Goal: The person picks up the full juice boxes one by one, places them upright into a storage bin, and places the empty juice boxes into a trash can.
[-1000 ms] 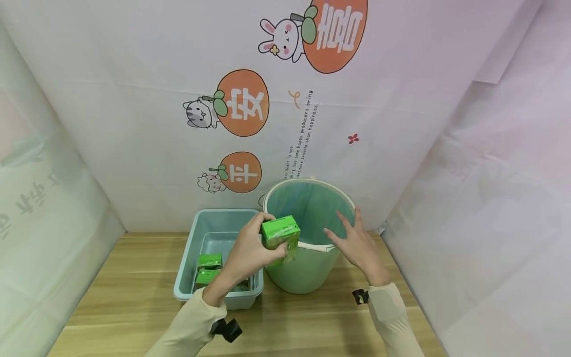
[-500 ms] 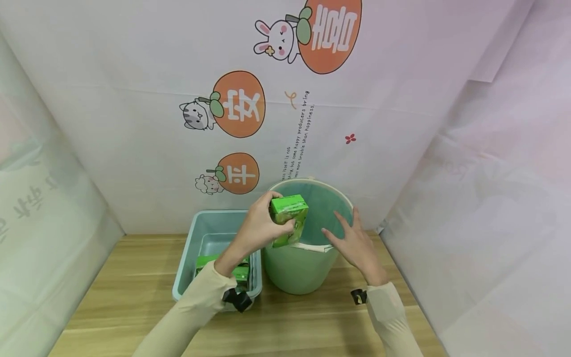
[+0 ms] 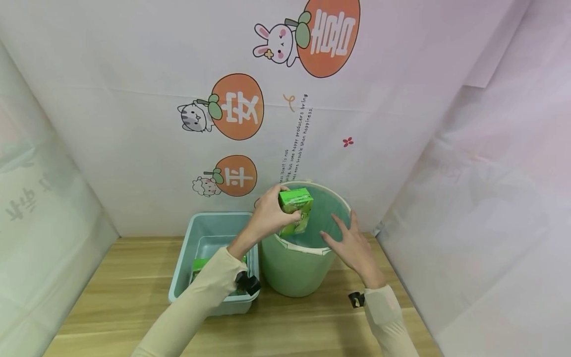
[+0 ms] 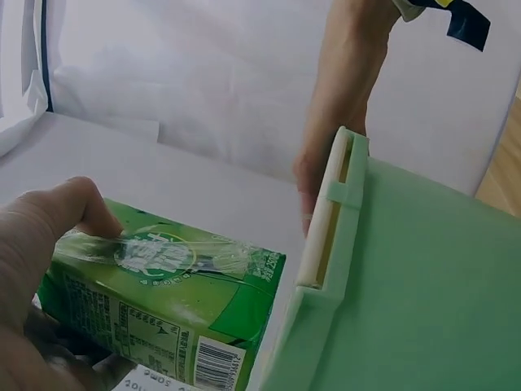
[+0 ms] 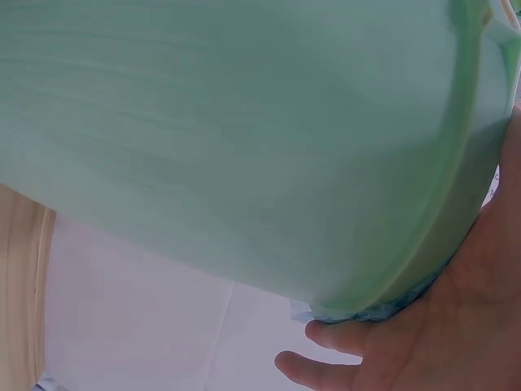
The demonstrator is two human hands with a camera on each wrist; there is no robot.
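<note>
My left hand (image 3: 269, 212) grips a green drink carton (image 3: 296, 199), tilted over the left rim of a pale green bucket (image 3: 294, 270). In the left wrist view, the carton (image 4: 163, 285) shows a white logo, a barcode and shiny clear film, close beside the bucket's rim (image 4: 330, 212). My right hand (image 3: 355, 252) lies at the bucket's right rim with its fingers spread over the mouth. From the right wrist, the fingers (image 5: 342, 334) show just past the rim, near a crinkled bluish liner edge (image 5: 391, 311). The bucket's bottom is hidden.
Left of the bucket stands a light blue tub (image 3: 178, 275) with green cartons (image 3: 200, 264) in it, partly covered by my left sleeve. Both containers stand on a wooden table (image 3: 111, 292). A white printed cloth (image 3: 147, 124) hangs behind, and cloth walls rise on both sides.
My left hand has moved right and up with the carton, from beside the bucket to over its left rim. The right hand has stayed almost in place.
</note>
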